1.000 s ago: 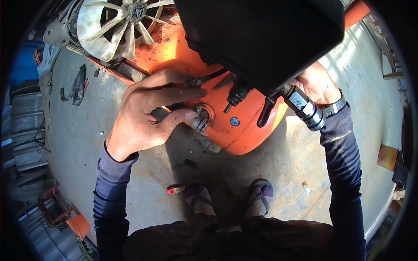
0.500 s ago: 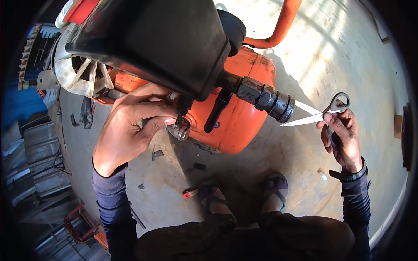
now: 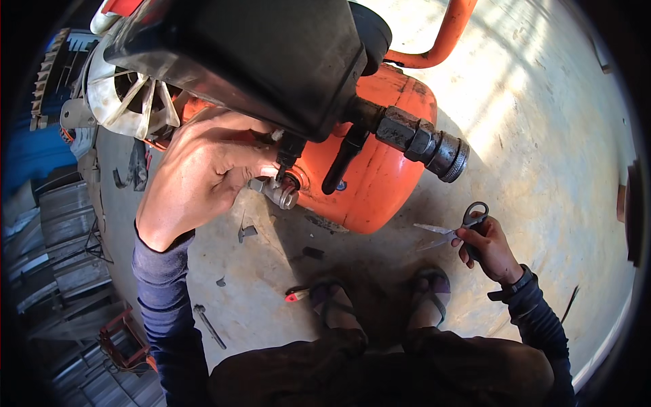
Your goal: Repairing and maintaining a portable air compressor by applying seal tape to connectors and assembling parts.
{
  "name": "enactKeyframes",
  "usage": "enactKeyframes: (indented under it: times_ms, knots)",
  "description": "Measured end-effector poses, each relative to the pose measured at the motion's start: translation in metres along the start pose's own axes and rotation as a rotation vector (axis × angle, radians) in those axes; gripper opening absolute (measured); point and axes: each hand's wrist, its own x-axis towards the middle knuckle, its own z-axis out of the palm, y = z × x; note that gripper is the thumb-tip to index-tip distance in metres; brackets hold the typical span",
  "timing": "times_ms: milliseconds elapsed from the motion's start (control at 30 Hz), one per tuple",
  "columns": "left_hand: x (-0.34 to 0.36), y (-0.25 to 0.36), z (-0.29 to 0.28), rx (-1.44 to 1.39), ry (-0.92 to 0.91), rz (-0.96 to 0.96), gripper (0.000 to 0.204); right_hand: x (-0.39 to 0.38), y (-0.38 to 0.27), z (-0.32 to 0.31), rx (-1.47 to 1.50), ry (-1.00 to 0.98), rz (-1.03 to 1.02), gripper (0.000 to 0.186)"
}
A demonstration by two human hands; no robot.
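Observation:
My right hand (image 3: 494, 249) grips a pair of scissors (image 3: 476, 216) with a dark handle; the blades are parted and point left over the floor. Up at the orange air compressor tank (image 3: 380, 156), my left hand (image 3: 200, 169) reaches in below a black box-shaped cover (image 3: 251, 61). Its fingers are curled beside a metal valve fitting (image 3: 281, 193) and a black fitting (image 3: 290, 150). The fingertips and anything pinched in them are hidden. To the right, a metal quick coupler (image 3: 447, 156) sticks out beside a black lever (image 3: 342, 163).
A whitish fan guard (image 3: 139, 112) sits at the far left of the machine, and an orange tube handle (image 3: 444, 41) rises behind. On the floor lie a metal rod-like tool (image 3: 210, 327) and a red-ended item (image 3: 296, 296) by my feet. Stacked metal sheets (image 3: 64, 237) stand at left.
My right hand has drawn the scissors down and left, away from the coupler. My left hand has turned and curled further in under the black cover.

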Motion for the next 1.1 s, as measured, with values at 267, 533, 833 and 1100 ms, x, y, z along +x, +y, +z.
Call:
enactKeyframes:
  times_ms: [267, 533, 833, 1100]
  knots:
    - [-0.003, 0.01, 0.011, -0.109, 0.13, 0.011, 0.018, 0.008, 0.012, -0.003, -0.007, 0.012, 0.048, 0.01]
    - [-0.001, 0.016, 0.001, -0.149, 0.112, -0.041, 0.014, 0.022, 0.035, -0.009, -0.152, -0.015, 0.13, 0.014]
    - [-0.003, 0.018, -0.008, -0.105, 0.084, -0.034, 0.017, -0.007, 0.006, 0.027, -1.523, -0.062, -0.617, 0.019]
    - [-0.01, 0.001, -0.003, -0.042, 0.232, 0.043, 0.02, 0.013, -0.125, 0.196, -1.043, -0.191, -1.279, 0.019]
